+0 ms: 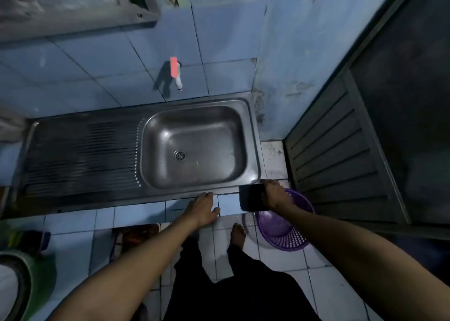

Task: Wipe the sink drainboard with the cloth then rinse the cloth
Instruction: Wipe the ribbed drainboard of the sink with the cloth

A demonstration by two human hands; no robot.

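A steel sink is set in a blue tiled counter, its ribbed drainboard [80, 155] on the left and its empty basin [194, 145] on the right. A white tap with a red handle [176, 73] sticks out of the wall above the basin. My left hand [203, 208] rests flat on the tiled front edge just below the basin, fingers straight. At the counter's front right corner, my right hand [274, 195] grips a dark flat rectangular object [250, 197]. I see no cloth.
A purple plastic basket [285, 228] sits on the floor under my right hand. A grey louvred door [341, 150] stands to the right. A green round container [26, 279] is at the lower left. My bare foot [238, 231] is on the white floor tiles.
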